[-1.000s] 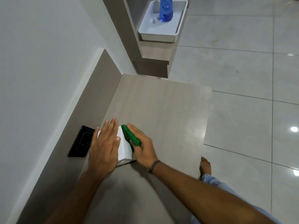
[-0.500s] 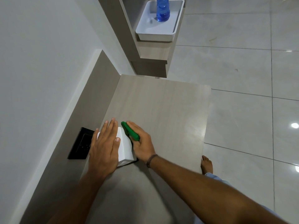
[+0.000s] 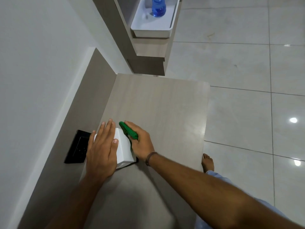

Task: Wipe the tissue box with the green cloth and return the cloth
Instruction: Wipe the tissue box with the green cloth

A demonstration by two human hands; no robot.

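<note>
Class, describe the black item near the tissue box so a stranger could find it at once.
Start at the wooden table against the white wall. On its upright back panel, just left of the left hand pressing the white tissue box, sits a black socket plate. It is the only black, flat rectangle there.

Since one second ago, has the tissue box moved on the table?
No. The tissue box sits equally close to the black wall socket; only the camera shifted.
</note>
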